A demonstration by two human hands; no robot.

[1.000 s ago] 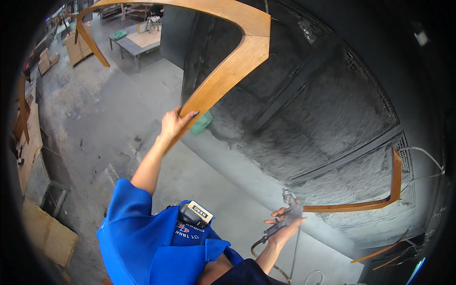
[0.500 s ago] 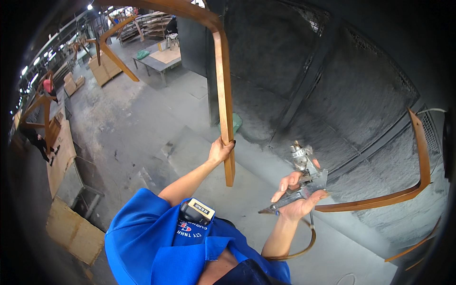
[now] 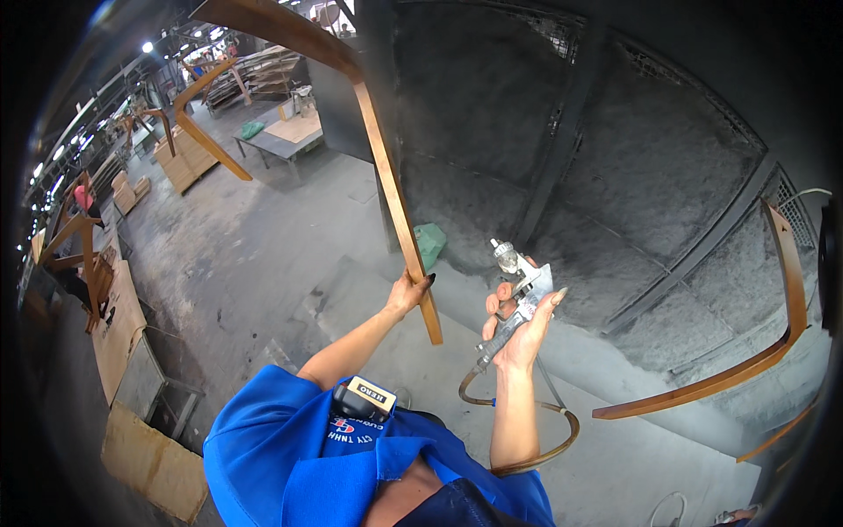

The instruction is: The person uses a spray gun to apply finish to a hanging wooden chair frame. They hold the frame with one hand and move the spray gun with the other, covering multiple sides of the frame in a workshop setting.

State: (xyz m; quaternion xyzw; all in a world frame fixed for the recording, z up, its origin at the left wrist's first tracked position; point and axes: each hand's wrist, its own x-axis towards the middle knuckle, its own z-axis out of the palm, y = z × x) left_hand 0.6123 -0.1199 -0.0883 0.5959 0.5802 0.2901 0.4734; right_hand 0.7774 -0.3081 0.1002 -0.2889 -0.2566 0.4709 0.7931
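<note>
My left hand [image 3: 407,293] is closed around the lower part of a bent brown wooden furniture piece [image 3: 392,189]. Its straight leg rises from my grip, tilting left, then bends into a wider arm toward the top left. A metal spray gun [image 3: 532,292] sits in my right hand [image 3: 525,338], to the right of the leg and apart from it. The gun's nozzle end points up and slightly left, and my fingers wrap its handle. From the gun's lower end a brownish hose [image 3: 572,432] loops around my right forearm. No spray can be made out.
Another bent wooden piece [image 3: 795,307] hangs at the right before a dark, coated booth wall [image 3: 667,184]. Behind the leg lies a green bag [image 3: 429,244]. Farther left are a hanging wooden piece [image 3: 206,139], a work table [image 3: 294,140], a plywood-topped bench [image 3: 121,334] and a person in pink.
The wooden piece has tilted, its upper part swinging left. My right hand has brought the spray gun left and slightly up, closer to the leg. The background has shifted slightly.
</note>
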